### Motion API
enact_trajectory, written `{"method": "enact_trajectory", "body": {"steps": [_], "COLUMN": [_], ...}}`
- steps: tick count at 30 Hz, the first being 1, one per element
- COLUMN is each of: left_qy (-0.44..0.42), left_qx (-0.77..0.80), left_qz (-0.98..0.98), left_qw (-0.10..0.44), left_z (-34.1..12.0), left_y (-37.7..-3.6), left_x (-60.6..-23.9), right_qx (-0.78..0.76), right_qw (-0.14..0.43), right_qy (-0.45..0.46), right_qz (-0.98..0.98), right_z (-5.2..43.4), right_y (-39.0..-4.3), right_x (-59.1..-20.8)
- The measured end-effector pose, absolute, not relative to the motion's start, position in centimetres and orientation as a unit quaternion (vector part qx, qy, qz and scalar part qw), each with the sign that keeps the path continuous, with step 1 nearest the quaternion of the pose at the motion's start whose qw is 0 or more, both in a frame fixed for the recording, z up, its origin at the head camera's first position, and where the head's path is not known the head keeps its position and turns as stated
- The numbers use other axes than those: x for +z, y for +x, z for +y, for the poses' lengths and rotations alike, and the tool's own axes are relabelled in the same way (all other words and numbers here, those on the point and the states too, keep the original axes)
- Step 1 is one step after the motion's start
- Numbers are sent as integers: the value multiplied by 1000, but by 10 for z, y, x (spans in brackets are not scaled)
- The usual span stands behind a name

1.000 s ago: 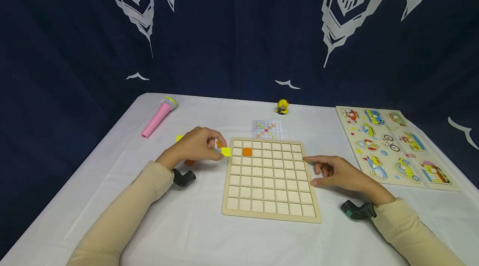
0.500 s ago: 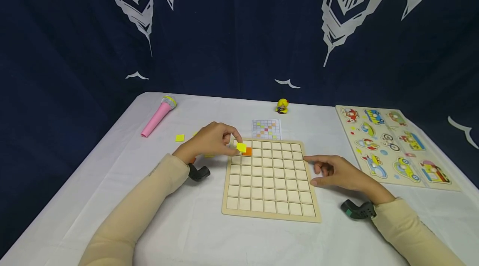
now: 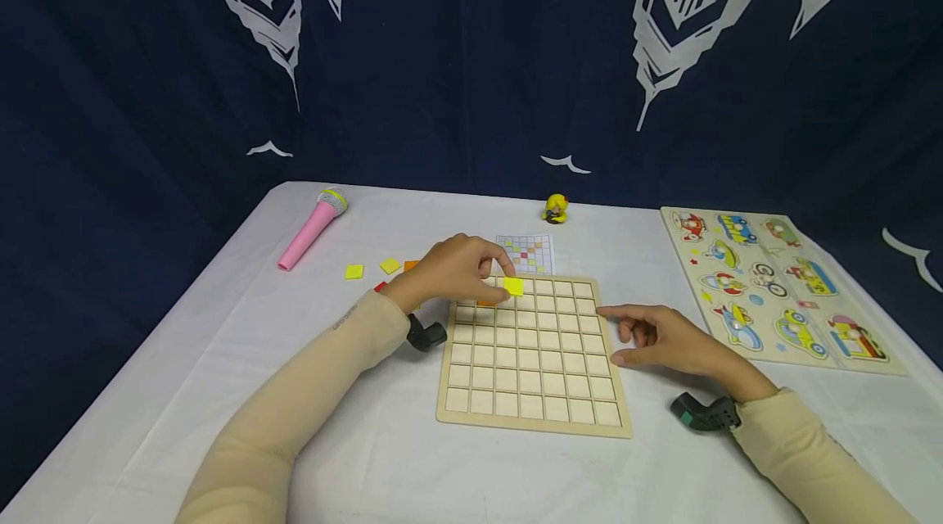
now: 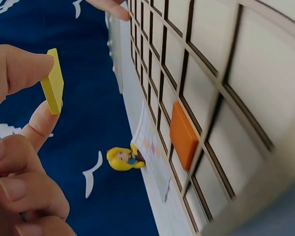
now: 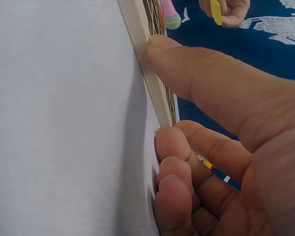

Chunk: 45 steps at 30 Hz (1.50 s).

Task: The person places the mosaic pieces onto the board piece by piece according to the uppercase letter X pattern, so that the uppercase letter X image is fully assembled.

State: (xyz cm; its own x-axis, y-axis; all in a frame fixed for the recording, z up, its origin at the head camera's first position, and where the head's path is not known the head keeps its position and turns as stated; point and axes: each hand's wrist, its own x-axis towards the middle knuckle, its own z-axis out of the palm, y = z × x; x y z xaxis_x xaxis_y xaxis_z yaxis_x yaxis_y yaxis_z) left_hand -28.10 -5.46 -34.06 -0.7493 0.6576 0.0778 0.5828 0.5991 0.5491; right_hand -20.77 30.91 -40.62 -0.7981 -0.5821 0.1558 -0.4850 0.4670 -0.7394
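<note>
Movement since the earlier frame: left hand (image 3: 460, 266) has shifted rightward over the upper part of the board, taking the yellow tile (image 3: 513, 286) past the orange tile (image 4: 184, 136); right hand (image 3: 666, 340) holds its position.
Yellow tile: raised clear of the grid board (image 3: 534, 427), above its upper rows.
Left fingers: thumb and forefinger pinch the yellow tile by its edges; the others are curled beneath.
Orange tile: seated on the board, partly hidden by the left hand in the head view.
Right fingers: grasping nothing; thumb and forefinger rest against the board's right edge, remainder curled.
Loose tiles: two yellow squares (image 3: 354, 271), an orange piece (image 3: 410, 265) and a red piece (image 3: 381, 286), left of the board.
Pattern card (image 3: 525, 254): just behind the board.
Figurine (image 3: 556, 210): yellow-haired, farther back.
Microphone (image 3: 308, 233): pink, far left.
Picture puzzle (image 3: 759, 301): on the table (image 3: 368, 458), right side.
</note>
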Motion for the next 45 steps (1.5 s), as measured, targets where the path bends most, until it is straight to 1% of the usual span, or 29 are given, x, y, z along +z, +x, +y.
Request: {"method": "enact_trajectory", "body": {"steps": [9,25,39,45], "left_qy": [355,342,332,327], "left_qx": [251,213,162,141], "left_qz": [898,912,925,930], "left_qw": [59,73,92,90], "left_z": [-29,9,35,40], "left_y": [-287,-298,-296,-292], "left_x": [-341,-349,-358,-359], "right_qx": [-412,-411,-410,-411], "right_qw": [56,61,59,57], "right_qy": [-312,-307,-313,-313], "right_qz": [854,856,855,854], "right_z": [309,308,309,309], "right_y": [-208,-207,-207,-208], "right_x": [-406,-404,-405,-405]}}
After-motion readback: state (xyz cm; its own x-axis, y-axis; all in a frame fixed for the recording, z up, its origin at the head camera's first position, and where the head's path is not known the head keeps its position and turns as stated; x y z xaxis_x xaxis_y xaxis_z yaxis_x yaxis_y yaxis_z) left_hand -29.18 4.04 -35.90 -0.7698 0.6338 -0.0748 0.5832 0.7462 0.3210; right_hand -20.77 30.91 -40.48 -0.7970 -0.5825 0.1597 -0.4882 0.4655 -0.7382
